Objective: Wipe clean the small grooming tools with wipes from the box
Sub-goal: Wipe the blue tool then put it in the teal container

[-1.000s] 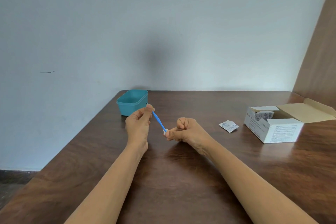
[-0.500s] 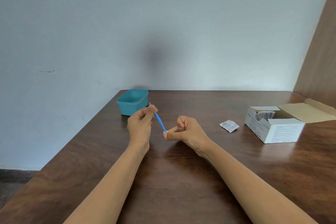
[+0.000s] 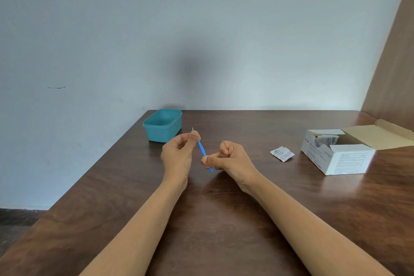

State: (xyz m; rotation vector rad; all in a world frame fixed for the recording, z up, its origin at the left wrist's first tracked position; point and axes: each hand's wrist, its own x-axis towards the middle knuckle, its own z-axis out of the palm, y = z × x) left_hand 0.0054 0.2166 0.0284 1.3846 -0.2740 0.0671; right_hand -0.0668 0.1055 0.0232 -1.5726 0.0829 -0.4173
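Note:
A thin blue grooming tool [image 3: 202, 149] with a fine metal tip slants between my hands above the table. My left hand [image 3: 178, 156] pinches its upper end, and the metal tip sticks out above my fingers. My right hand [image 3: 228, 157] pinches the lower part of the blue handle between thumb and forefinger; the handle's end pokes out below them. Any wipe in my right fingers is hidden. The white wipe box [image 3: 336, 153] stands open at the right, with sachets showing inside.
A teal plastic tub [image 3: 162, 125] stands at the table's far left corner. A torn wipe sachet [image 3: 282, 153] lies left of the box. The brown wooden table [image 3: 224, 219] meets a pale wall behind and a wooden panel at the right; its left edge drops to the floor.
My right fingers have slid up the blue handle from its lower end, so the end now shows below them. The white bit seen at my right fingertips is no longer visible.

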